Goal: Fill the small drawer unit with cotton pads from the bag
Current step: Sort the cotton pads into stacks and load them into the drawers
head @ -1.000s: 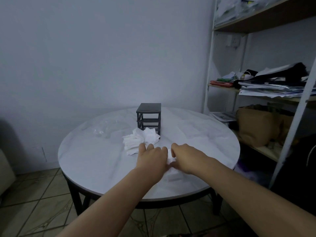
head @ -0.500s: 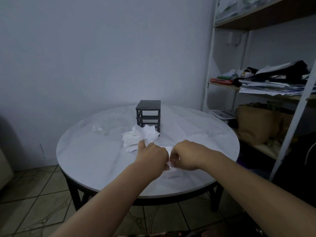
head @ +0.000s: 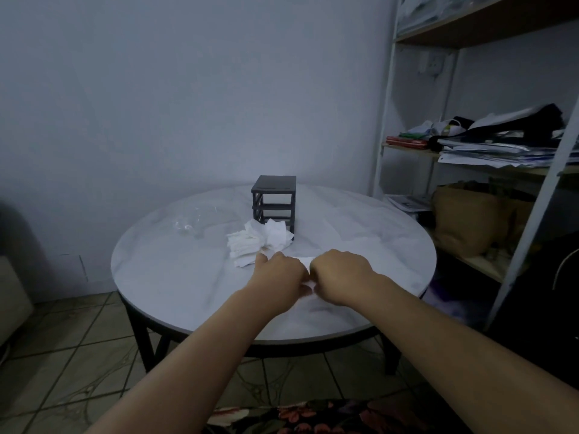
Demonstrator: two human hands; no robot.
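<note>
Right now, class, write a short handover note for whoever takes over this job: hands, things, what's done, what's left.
Left hand and right hand: both curled round a white piece between them, over the table; what it is, I cannot tell.
Pads lie heaped in front of the drawer unit; clear bag left of it.
Done: pads out of the bag.
Left: fill the unit.

Drawer unit (head: 275, 198) at the counter's (head: 175, 277) back, cotton pads (head: 257, 242) heaped just before it, bag (head: 191, 222) to their left; nearest, left hand (head: 279, 274) and right hand (head: 340, 274) grip one pad (head: 305, 261) between them.
</note>
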